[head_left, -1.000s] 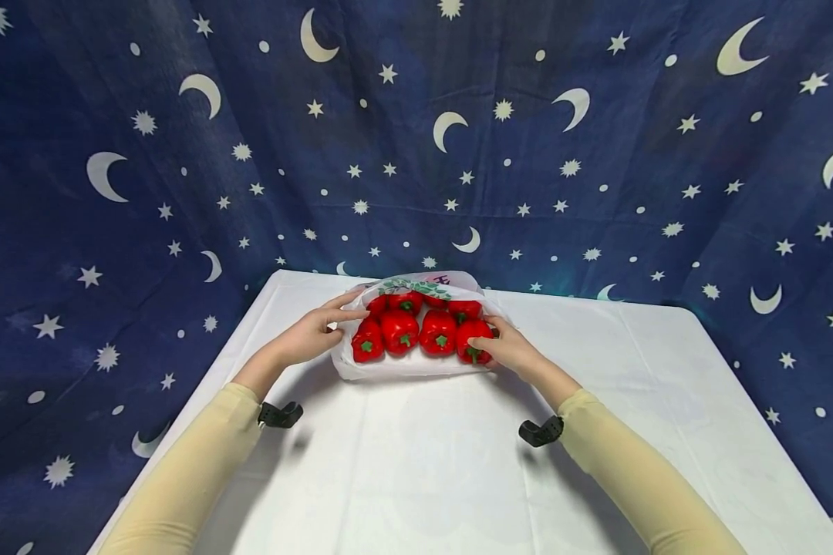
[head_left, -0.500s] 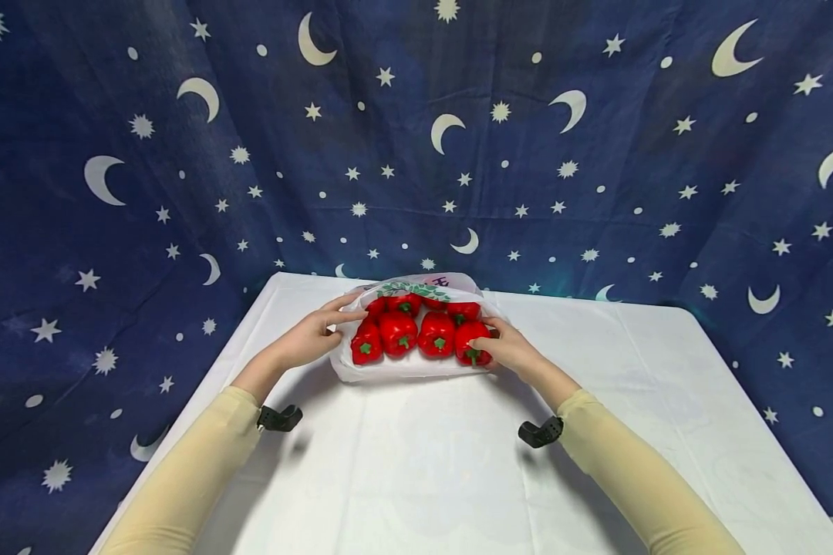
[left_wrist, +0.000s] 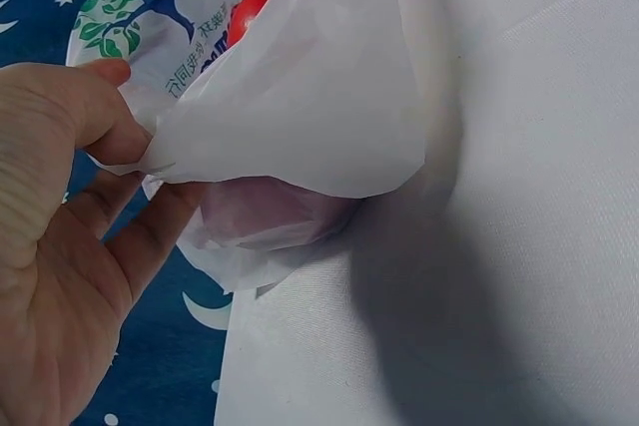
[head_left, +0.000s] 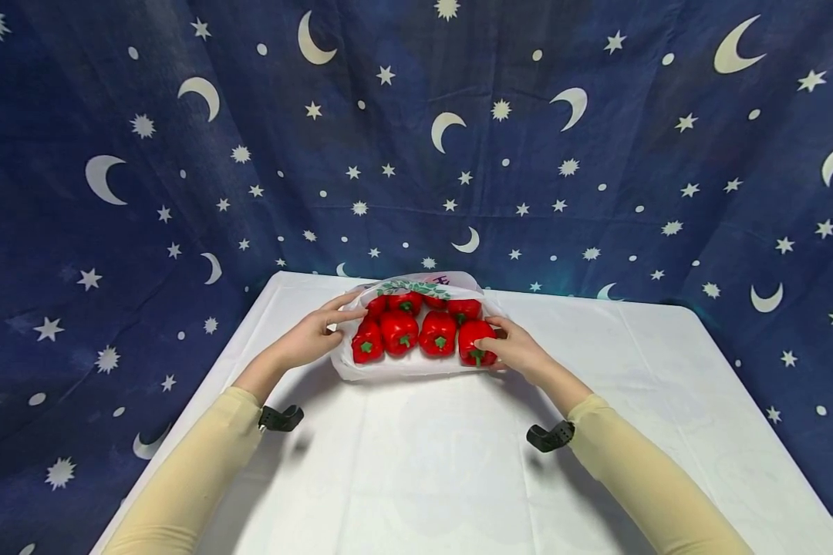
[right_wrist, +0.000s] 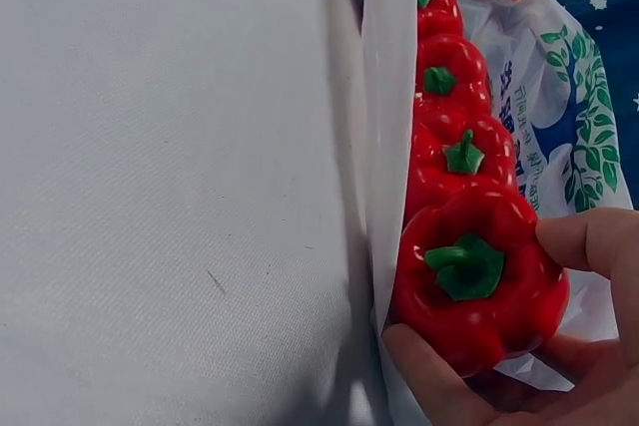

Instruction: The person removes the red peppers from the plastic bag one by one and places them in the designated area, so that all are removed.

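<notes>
A white plastic bag with a green tree print lies on its side near the table's far edge, its mouth facing me. Inside are two rows of red bell peppers with green stems. My left hand pinches the bag's rim at the left, as the left wrist view shows. At the right end of the front row, my right hand grips a bell pepper, fingers spread around its sides. In the right wrist view this pepper's stem faces the camera, and the front row stretches away behind it.
A white cloth covers the table. Directly behind the table hangs a dark blue curtain with moons and stars, which also runs down both sides. Each wrist wears a black strap mount.
My right hand has shifted slightly to the right with the end bell pepper, widening the space beside its neighbour. The left hand stays at the bag's rim.
</notes>
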Demonstrator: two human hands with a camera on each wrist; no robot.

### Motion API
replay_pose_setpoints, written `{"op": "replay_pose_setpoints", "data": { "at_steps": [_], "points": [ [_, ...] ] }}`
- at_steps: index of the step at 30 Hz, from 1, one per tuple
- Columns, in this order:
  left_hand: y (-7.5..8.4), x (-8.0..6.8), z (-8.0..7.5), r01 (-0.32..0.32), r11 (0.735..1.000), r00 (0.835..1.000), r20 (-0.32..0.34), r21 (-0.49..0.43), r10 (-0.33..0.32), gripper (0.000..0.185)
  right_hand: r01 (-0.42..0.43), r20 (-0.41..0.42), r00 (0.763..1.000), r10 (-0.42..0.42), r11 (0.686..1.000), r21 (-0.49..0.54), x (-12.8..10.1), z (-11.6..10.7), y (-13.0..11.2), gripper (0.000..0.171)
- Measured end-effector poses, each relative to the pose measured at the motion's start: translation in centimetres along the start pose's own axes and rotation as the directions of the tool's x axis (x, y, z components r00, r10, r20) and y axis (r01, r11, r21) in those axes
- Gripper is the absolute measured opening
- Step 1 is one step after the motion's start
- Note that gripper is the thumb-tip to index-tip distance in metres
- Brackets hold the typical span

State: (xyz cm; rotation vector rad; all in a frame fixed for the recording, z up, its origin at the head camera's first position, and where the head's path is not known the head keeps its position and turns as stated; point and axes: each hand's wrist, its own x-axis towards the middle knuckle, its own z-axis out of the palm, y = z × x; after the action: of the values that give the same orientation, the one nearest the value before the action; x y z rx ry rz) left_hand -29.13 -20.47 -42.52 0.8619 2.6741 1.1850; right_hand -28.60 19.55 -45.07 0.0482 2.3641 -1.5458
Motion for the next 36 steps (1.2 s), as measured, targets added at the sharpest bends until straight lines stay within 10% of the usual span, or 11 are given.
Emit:
{"op": "replay_pose_setpoints", "data": {
  "at_steps": [21,36],
  "points": [
    [-0.5,-0.4,0.2,-0.016,1.0,1.0,-0.022,-0.017,0.016,0.056,0.029,0.129,0.989,-0.074,0.945,0.325,-3.2,-2.8,0.0,0.077],
    [-0.2,-0.3,0.2,-0.031,1.0,0.999,-0.03,0.003,0.031,0.055,0.1,0.134,0.979,-0.153,0.936,0.336,-4.9,-9.9,1.4,0.072]
  ]
}}
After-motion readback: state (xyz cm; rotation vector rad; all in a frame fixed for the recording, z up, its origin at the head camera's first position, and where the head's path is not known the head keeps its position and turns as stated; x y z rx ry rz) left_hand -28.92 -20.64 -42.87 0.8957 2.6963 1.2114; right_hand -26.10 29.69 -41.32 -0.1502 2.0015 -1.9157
